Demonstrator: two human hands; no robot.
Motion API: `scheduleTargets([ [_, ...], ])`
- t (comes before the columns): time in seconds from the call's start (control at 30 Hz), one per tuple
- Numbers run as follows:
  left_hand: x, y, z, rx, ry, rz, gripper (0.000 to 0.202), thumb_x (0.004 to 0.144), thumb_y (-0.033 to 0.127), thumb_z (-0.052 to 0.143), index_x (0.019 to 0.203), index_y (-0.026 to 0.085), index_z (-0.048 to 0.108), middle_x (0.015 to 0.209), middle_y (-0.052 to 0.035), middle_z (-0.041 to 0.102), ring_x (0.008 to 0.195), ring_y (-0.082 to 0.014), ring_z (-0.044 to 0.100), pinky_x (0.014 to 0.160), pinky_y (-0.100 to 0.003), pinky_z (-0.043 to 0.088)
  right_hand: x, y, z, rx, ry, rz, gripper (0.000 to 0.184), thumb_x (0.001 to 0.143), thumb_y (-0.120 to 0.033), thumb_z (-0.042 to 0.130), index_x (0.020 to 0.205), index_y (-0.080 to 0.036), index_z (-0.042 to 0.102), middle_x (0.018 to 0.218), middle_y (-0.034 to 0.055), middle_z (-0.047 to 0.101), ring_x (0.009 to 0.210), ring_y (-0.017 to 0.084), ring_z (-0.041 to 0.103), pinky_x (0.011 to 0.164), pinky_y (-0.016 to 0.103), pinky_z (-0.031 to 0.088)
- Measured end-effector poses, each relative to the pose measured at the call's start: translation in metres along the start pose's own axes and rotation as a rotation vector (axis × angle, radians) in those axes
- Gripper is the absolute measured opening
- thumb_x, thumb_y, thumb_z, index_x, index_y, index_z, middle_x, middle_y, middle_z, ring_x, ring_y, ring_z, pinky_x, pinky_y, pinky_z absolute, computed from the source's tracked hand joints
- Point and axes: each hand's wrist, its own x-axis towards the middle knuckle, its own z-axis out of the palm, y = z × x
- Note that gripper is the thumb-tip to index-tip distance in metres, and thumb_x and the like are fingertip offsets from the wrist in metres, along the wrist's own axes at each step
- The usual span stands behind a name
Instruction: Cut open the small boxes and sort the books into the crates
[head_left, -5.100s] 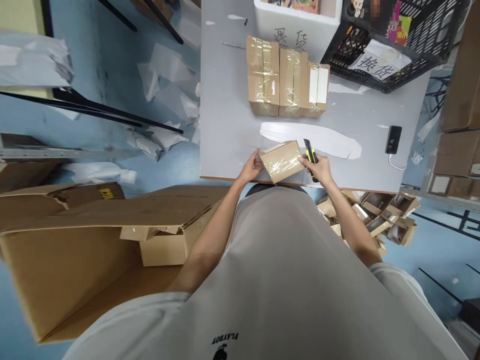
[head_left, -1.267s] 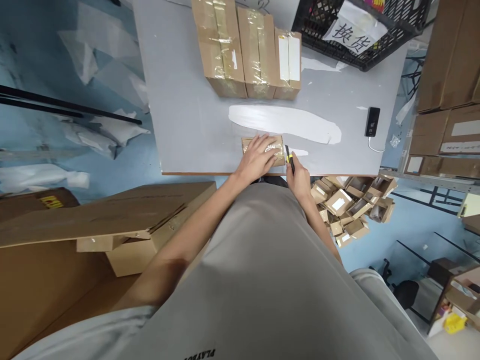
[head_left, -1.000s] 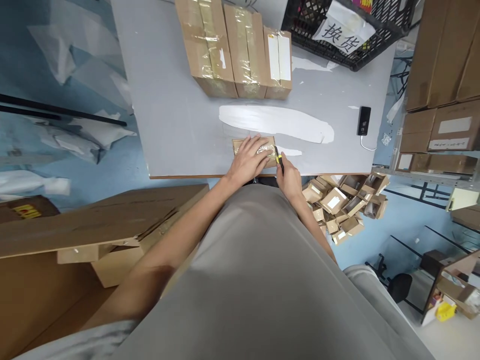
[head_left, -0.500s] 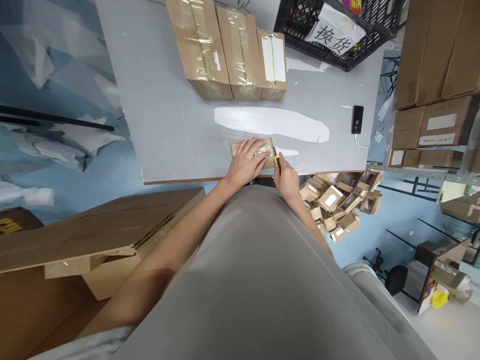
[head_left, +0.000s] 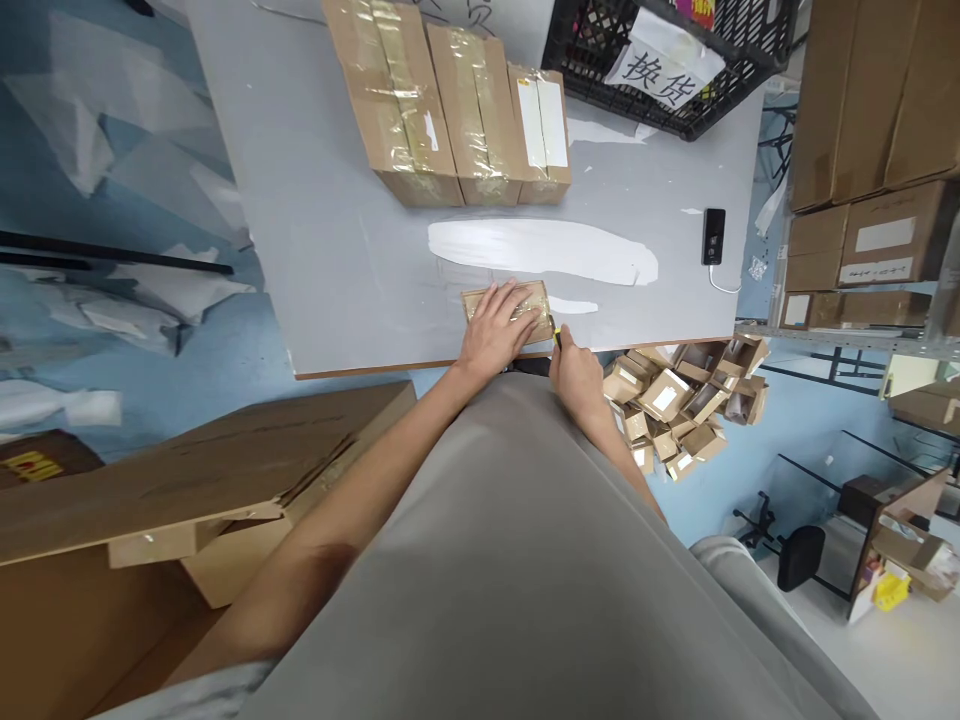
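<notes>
A small flat cardboard box with shiny clear tape over it lies near the table's front edge. Across its top my left hand is pressed, fingers stretched over the tape and the thumb by the near side, holding it in place. My right hand is closed around a yellow and black box cutter. The cutter's tip is at the right end of the small box; whether the blade is in the cardboard I cannot tell. Part of the box is hidden under my left hand.
Three taped cartons stand at the back of the grey table, beside a black plastic crate. A phone with a white cable lies at right. Opened boxes are heaped below; a large carton stands at left.
The view has shifted slightly. Both hands remain at the small box, and the box cutter stays at its right end with its handle tilted a little differently.
</notes>
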Motion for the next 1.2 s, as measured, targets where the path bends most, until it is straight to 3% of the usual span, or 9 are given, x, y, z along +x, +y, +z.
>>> scheduleTargets([
  [0.17,-0.001,0.001,-0.003,-0.017,0.006,-0.005,0.032,0.116,0.041,0.055,0.133,0.032,0.08,0.167,-0.0106,0.066,0.169,-0.0359,0.047,0.143,-0.074,0.03,-0.005,0.005,-0.002,0.033,0.007,-0.026,0.062,0.118,-0.023,0.037,0.179,-0.011,0.04,0.129,0.0249,0.084,0.118,0.038,0.084,0.106,0.048,0.063],
  [0.43,-0.002,0.002,-0.004,0.024,0.003,-0.007,0.036,0.117,0.044,0.052,0.135,0.03,0.081,0.167,-0.0121,0.067,0.168,-0.0368,0.05,0.142,-0.073,0.031,0.023,0.001,-0.004,0.116,0.087,-0.112,0.064,0.117,-0.02,0.031,0.18,-0.012,0.038,0.156,0.0241,0.072,0.13,0.036,0.079,0.112,0.047,0.061],
  [0.63,-0.003,0.0,-0.002,0.042,0.011,-0.001,0.034,0.117,0.043,0.054,0.136,0.031,0.08,0.165,-0.0122,0.068,0.167,-0.0367,0.051,0.142,-0.072,0.032,0.028,-0.002,0.005,0.098,0.085,-0.081,0.063,0.118,-0.018,0.033,0.181,-0.013,0.036,0.146,0.0233,0.078,0.127,0.034,0.082,0.11,0.044,0.062],
  [0.83,-0.004,-0.001,-0.001,0.049,0.006,-0.011,0.035,0.118,0.044,0.053,0.135,0.031,0.08,0.165,-0.0127,0.068,0.168,-0.0357,0.05,0.142,-0.072,0.032,0.016,-0.006,0.011,0.043,0.045,-0.007,0.066,0.115,-0.011,0.037,0.181,-0.012,0.038,0.13,0.0252,0.084,0.12,0.033,0.085,0.103,0.042,0.065],
  [1.0,-0.005,-0.002,0.0,0.03,-0.007,0.004,0.032,0.116,0.043,0.057,0.136,0.033,0.08,0.165,-0.0113,0.068,0.167,-0.0355,0.051,0.142,-0.072,0.031,0.006,0.002,0.011,0.026,0.006,0.011,0.062,0.117,-0.016,0.04,0.178,-0.012,0.041,0.127,0.0266,0.084,0.121,0.032,0.085,0.102,0.039,0.065],
  [1.2,-0.001,-0.003,0.0,0.042,0.028,-0.008,0.036,0.117,0.044,0.052,0.137,0.031,0.08,0.165,-0.0123,0.069,0.167,-0.0355,0.051,0.142,-0.071,0.03,-0.011,0.019,0.01,0.013,-0.148,0.013,0.053,0.113,-0.012,0.045,0.164,-0.013,0.061,0.128,0.0259,0.084,0.121,0.038,0.084,0.099,0.045,0.063],
])
